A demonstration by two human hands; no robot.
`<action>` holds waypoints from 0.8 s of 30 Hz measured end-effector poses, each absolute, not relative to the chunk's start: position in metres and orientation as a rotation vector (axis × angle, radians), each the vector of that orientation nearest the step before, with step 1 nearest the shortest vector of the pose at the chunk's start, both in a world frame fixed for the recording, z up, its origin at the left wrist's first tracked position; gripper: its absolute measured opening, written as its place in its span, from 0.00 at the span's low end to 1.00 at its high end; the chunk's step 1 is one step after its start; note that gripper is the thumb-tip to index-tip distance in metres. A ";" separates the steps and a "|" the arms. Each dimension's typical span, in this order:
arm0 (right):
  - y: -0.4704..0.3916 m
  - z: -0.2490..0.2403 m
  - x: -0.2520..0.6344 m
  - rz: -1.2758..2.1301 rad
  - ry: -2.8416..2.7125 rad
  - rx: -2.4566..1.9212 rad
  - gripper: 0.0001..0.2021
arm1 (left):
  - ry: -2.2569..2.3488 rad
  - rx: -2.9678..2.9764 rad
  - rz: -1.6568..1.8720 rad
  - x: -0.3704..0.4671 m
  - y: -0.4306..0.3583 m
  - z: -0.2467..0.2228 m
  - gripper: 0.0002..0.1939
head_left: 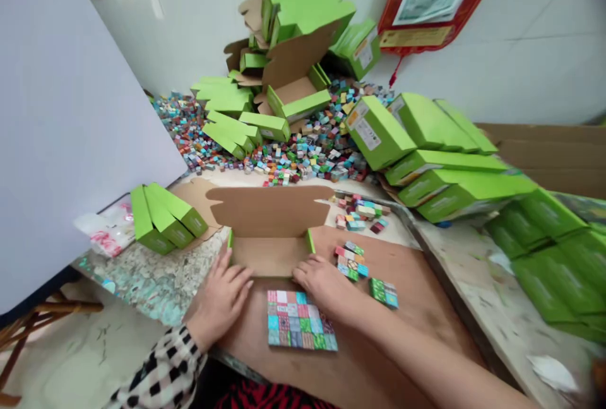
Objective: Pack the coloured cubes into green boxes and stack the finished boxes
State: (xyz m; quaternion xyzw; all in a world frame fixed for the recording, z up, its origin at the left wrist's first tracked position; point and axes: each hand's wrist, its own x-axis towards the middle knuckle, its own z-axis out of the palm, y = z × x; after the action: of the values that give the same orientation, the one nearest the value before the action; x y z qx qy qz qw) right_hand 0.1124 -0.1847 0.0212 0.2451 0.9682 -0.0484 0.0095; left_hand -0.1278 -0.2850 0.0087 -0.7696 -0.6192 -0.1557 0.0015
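Observation:
An open green cardboard box (269, 256) with a plain brown inside stands in front of me, its lid flap raised at the back. My left hand (220, 298) grips the box's left front corner, fingers reaching onto the side and front. At the right front corner, my right hand (326, 283) has its fingers bent over the edge. Just nearer to me lies a flat block of small printed cubes (300, 324) set in rows; my right forearm passes beside its upper right corner. Small groups of cubes (351, 262) and a smaller cluster (383, 293) lie right of the box.
A big heap of loose cubes (307, 156) spreads along the wall, with open green boxes (307, 8) piled on it. Closed green boxes (454, 188) are stacked at right. Several narrow ones (168, 219) stand at left beside a plastic bag (108, 232). A white panel (80, 118) rises at left.

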 end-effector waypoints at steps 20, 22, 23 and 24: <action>-0.203 0.028 0.156 -0.169 2.935 0.944 0.12 | -2.189 -3.022 -0.449 -0.078 -0.302 0.016 0.53; -0.207 0.035 0.153 -0.180 2.995 0.996 0.12 | -2.154 -3.028 -0.456 -0.079 -0.301 0.014 0.51; -0.211 0.041 0.154 -0.190 3.034 1.058 0.12 | -2.137 -3.038 -0.456 -0.080 -0.301 0.013 0.50; -0.217 0.046 0.157 -0.219 3.063 1.135 0.12 | -2.127 -3.046 -0.455 -0.080 -0.300 0.012 0.50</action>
State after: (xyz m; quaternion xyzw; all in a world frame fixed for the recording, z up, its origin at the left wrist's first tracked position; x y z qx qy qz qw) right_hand 0.1566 -0.2166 0.0462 0.3459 0.9336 -0.0667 -0.0661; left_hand -0.0804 -0.3004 0.0117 -0.7772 -0.5429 -0.1161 -0.2961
